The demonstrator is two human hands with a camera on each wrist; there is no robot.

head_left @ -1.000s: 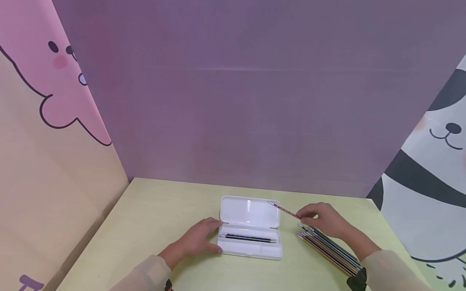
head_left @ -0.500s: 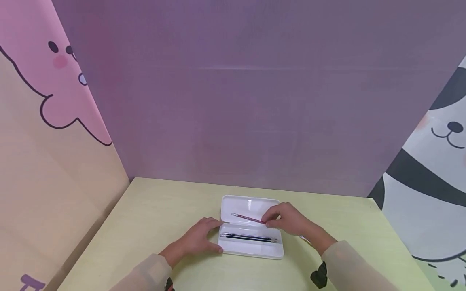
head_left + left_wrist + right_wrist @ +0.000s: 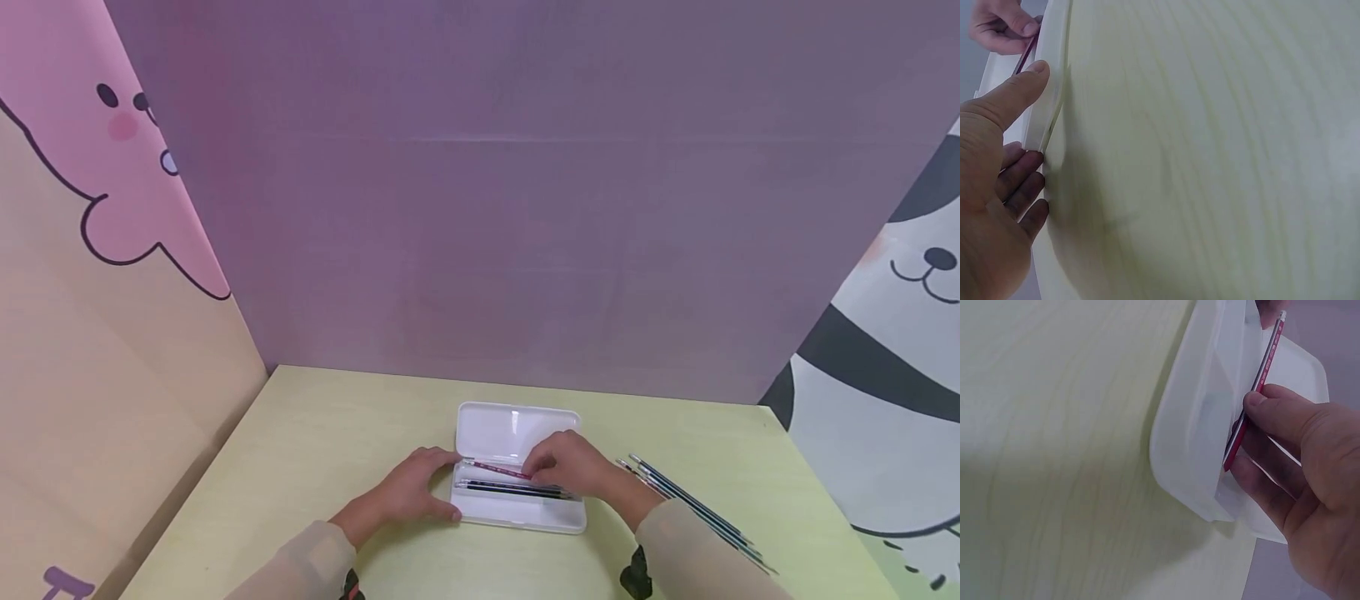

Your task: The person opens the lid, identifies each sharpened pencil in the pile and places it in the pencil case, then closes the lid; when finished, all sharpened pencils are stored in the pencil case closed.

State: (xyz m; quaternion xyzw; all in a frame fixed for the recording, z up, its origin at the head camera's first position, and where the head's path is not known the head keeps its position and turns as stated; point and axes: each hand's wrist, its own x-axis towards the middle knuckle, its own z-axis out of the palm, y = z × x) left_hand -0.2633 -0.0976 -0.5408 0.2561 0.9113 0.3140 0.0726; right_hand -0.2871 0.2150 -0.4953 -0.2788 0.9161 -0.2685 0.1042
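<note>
In the head view a white pencil case (image 3: 487,513) lies with its lid (image 3: 491,427) folded back. My left hand (image 3: 405,490) rests at its left end, thumb and fingers spread along the edge. My right hand (image 3: 576,465) pinches a red pencil (image 3: 493,470) low over the rear of the tray, eraser end to the left. Dark pencils (image 3: 510,488) lie lengthwise inside the case. The right wrist view shows the red pencil between thumb and fingers, its lower end close over the tray. In the left wrist view, my left thumb (image 3: 1019,87) reaches over the case's side.
Several loose pencils (image 3: 705,517) lie slanted on the pale wooden table (image 3: 360,400), right of the case, partly behind the right sleeve. A purple panel (image 3: 510,250) rises behind the table. A panda-printed panel (image 3: 885,400) stands at the right side.
My right hand has carried the red pencil left from beside the loose pencils, over the lid, then down to the rear of the tray. My left hand has stayed in place.
</note>
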